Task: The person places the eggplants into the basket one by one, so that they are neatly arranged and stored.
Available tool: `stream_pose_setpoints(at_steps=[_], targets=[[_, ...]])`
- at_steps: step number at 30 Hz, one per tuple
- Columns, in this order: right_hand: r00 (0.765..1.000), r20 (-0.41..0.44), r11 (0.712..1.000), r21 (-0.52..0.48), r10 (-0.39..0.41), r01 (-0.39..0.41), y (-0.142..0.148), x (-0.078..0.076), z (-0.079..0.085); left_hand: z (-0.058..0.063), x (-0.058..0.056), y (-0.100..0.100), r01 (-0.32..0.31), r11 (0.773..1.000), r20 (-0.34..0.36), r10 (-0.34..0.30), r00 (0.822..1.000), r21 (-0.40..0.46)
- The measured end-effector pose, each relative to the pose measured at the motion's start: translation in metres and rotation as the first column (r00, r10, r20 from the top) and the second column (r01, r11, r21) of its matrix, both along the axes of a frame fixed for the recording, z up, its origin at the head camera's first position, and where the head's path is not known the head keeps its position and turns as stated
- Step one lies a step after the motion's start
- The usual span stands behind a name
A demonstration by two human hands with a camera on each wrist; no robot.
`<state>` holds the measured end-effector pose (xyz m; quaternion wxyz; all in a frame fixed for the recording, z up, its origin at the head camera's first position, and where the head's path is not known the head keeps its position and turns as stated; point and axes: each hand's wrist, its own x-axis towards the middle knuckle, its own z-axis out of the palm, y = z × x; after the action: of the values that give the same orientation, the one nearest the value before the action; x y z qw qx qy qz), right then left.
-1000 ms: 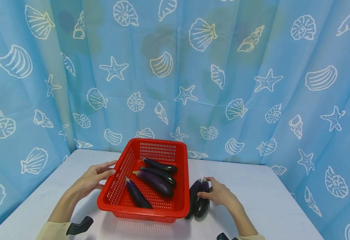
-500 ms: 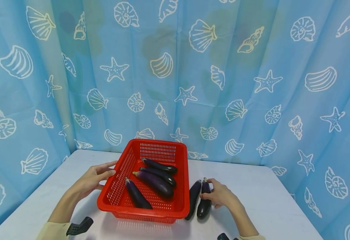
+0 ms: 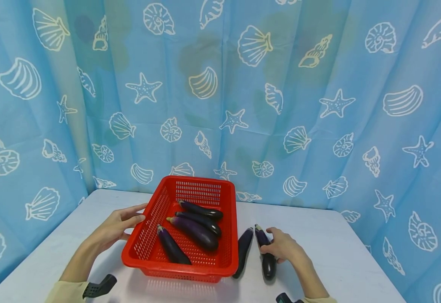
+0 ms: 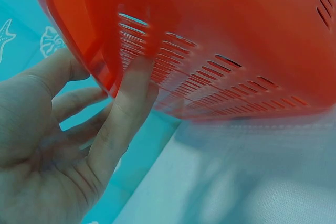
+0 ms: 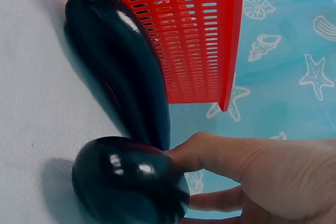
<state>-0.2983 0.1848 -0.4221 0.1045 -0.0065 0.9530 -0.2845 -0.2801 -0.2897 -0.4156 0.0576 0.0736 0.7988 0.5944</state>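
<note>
My right hand [image 3: 286,246] grips a dark purple eggplant [image 3: 268,268] by its middle, its stem end pointing away from me. The right wrist view shows that eggplant's glossy round end [image 5: 128,182] large in front. Left of it a second eggplant [image 3: 244,252] lies on the table along the right side of a red plastic basket [image 3: 127,256]. My left hand [image 3: 115,227] holds the basket's left rim; in the left wrist view one finger [image 4: 128,98] presses the slotted wall beneath the rim. Inside the basket lie several eggplants [image 3: 195,233], stems toward the left or back.
A white-covered table [image 3: 326,252] carries everything. Behind it and along both sides hangs a blue curtain [image 3: 220,139] printed with shells and starfish. A black wrist device [image 3: 101,286] sits on the left forearm, over a pale sleeve [image 3: 67,291].
My right hand has shifted right with the eggplant it grips, parting it from the eggplant beside the basket and turning its round end rightward. My left hand and the basket have stayed put.
</note>
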Motion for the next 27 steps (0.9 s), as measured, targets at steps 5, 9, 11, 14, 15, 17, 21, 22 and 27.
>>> stream_pose_setpoints(at_steps=[5,9,11,14,15,17,21,22,27], targets=[[1.0,0.011,1.0,0.007,-0.008,0.008,0.002,0.002,0.002,0.001,0.0,0.0,-0.007,1.0,0.002,0.007,1.0,-0.002],[0.999,0.035,1.0,-0.001,-0.023,0.023,0.005,0.003,0.004,0.001,0.001,0.0,-0.006,1.0,0.003,0.006,1.0,-0.001],[0.998,0.052,0.999,-0.01,-0.031,0.032,0.007,0.003,0.005,0.001,0.001,0.0,-0.003,1.0,0.003,0.003,1.0,0.002],[0.997,0.073,0.999,-0.026,-0.041,0.043,0.01,0.003,0.005,0.001,0.001,0.0,0.0,1.0,0.003,0.0,1.0,0.005],[0.996,0.075,0.999,-0.026,-0.042,0.044,0.011,0.003,0.005,0.001,0.001,0.0,0.0,1.0,0.003,0.0,1.0,0.005],[0.996,0.075,0.999,-0.025,-0.042,0.044,0.013,0.002,0.005,0.001,0.001,0.0,-0.003,1.0,0.004,0.003,1.0,0.004],[0.997,0.061,0.999,-0.022,-0.04,0.042,0.018,0.002,0.005,0.001,0.001,0.0,-0.01,1.0,0.006,0.01,1.0,-0.003],[0.998,0.058,0.999,-0.021,-0.041,0.042,0.019,0.002,0.005,0.001,0.001,0.001,-0.01,1.0,0.006,0.01,1.0,-0.003],[0.997,0.051,0.999,-0.005,-0.054,0.054,0.023,0.003,0.007,0.002,0.002,0.001,-0.005,1.0,0.006,0.005,1.0,-0.002]])
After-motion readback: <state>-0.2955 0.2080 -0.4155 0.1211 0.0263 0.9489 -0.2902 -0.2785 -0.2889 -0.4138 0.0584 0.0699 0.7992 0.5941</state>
